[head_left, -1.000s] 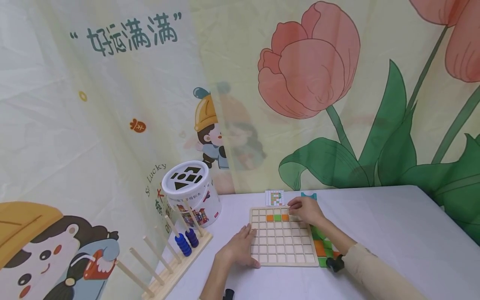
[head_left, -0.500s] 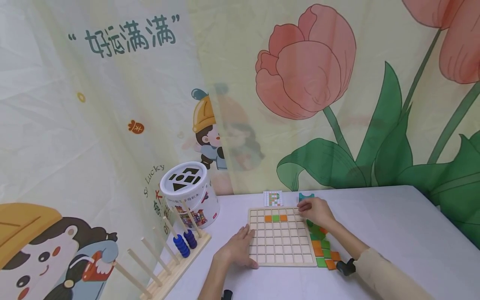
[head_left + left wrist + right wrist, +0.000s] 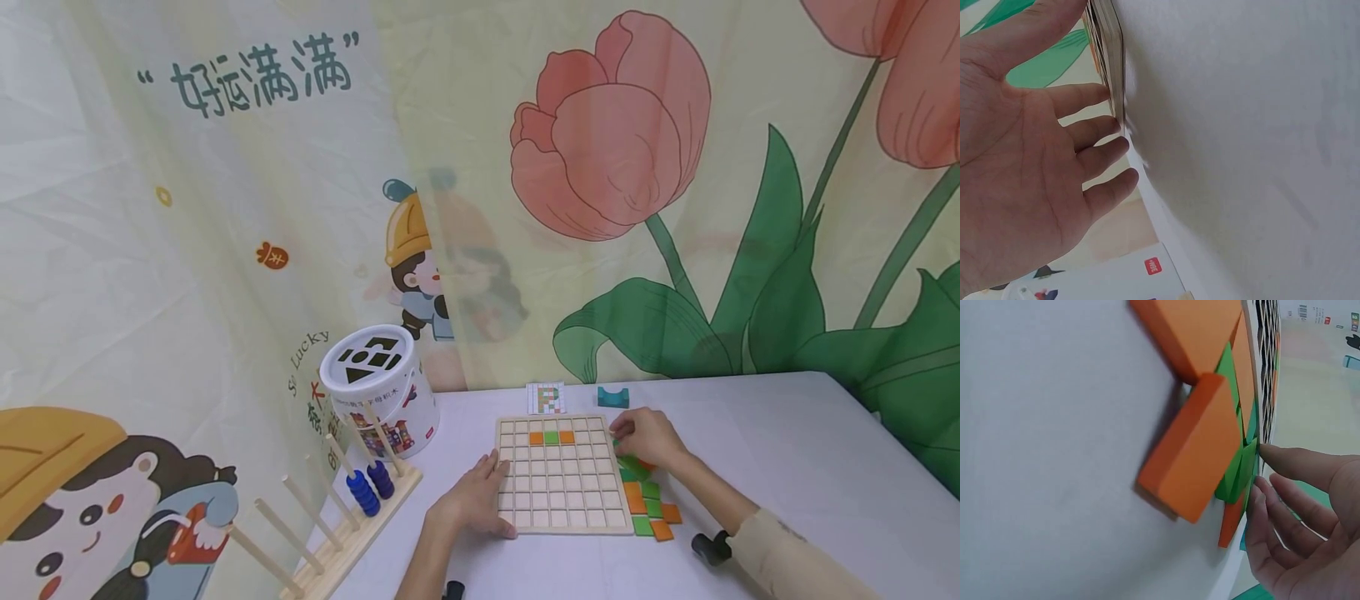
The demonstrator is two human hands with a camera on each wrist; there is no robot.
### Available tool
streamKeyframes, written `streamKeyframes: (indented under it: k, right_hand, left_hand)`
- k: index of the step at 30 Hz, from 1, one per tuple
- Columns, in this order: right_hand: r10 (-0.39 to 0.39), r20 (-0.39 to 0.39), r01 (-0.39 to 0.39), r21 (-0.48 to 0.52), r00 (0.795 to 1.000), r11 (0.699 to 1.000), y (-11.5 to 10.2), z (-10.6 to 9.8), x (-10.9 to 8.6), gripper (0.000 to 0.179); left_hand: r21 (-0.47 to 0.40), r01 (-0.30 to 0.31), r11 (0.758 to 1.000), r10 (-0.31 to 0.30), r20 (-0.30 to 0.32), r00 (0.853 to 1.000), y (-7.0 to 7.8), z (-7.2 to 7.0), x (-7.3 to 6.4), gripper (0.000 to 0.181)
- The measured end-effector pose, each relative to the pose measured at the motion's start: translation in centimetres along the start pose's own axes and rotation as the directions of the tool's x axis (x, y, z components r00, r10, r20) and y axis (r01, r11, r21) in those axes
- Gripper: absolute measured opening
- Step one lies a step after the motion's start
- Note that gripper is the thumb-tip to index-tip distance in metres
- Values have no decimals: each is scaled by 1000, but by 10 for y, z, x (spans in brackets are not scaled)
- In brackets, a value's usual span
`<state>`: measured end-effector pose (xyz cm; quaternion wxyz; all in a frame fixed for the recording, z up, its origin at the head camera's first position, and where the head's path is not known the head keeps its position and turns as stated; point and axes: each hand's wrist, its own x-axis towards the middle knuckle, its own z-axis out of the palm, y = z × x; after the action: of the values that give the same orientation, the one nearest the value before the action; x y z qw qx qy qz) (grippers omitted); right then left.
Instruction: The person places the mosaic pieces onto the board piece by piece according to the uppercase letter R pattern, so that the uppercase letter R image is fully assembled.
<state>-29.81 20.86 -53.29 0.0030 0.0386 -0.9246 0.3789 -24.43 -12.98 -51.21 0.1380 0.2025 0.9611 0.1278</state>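
Board (image 3: 566,500) meets the left hand (image 3: 472,497) (fingers extended); the right hand (image 3: 649,437) is at green tiles (image 3: 1247,461), grip unclear.

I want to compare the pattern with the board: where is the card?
In the head view, the card is just beyond the far edge of the board, to the left of the teal piece.

white bucket (image 3: 386,387), bead rack (image 3: 357,533), tulip backdrop (image 3: 611,158)

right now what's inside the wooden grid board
The pale square wooden grid board holds three square tiles in one row: orange, green, orange. The floors beneath them are covered; the left hand hides part of the left edge.
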Motion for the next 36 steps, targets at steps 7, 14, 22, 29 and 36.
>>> streamKeyframes:
  k: [7,14,22,29,36]
  right_hand:
    - [32,23,-31,-40,999,999,-2,-1,-3,26]
    - [41,11,-40,-58,999,998,-4,0,-3,34]
    - [47,9,-46,-107,999,993,-4,2,-1,30]
    - [22,-17,-23,-59,1000,998,-3,5,-1,35]
    - [-1,-45,2,18,999,1000,-6,5,1,42]
  left_hand:
    - [-2,0,1000,0,2,1000,0,1,-1,108]
    - [-10,3,1000,-3,14,1000,-1,0,0,107]
    - [-2,-4,1000,4,8,1000,-2,1,1,107]
    - [13,3,1000,-3,12,1000,-2,0,0,108]
    - [15,1,1000,-1,5,1000,-1,0,-1,108]
